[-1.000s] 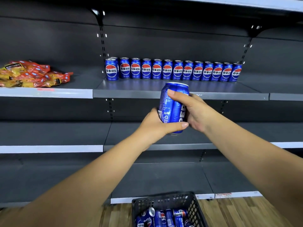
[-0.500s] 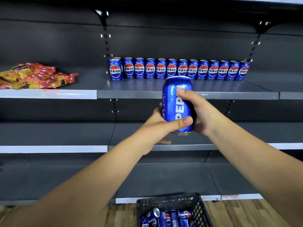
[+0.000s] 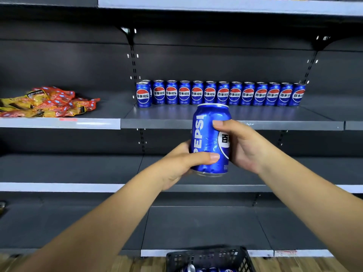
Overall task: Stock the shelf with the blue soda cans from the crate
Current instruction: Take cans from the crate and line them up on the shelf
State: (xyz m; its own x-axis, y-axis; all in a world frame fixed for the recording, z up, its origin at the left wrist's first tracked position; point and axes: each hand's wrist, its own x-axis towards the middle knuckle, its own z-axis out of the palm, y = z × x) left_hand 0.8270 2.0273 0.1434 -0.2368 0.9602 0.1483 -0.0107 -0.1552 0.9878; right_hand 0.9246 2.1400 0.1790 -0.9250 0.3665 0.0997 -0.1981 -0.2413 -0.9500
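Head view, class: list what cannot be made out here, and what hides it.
- Crate: cut off by the bottom edge; can count unknown.
- Held can: logo partly covered by the right hand; base by the left hand.
- Can row: fine print too small.

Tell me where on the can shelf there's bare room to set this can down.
Free: the shelf strip in front of the can row, from the lone front can rightward. Crowded: the back, where the row stands can to can. Left bay holds snack packets.

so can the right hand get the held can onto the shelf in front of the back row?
Probably yes. The right hand and left hand grip the can just below the shelf, whose front strip before the row of cans is bare.
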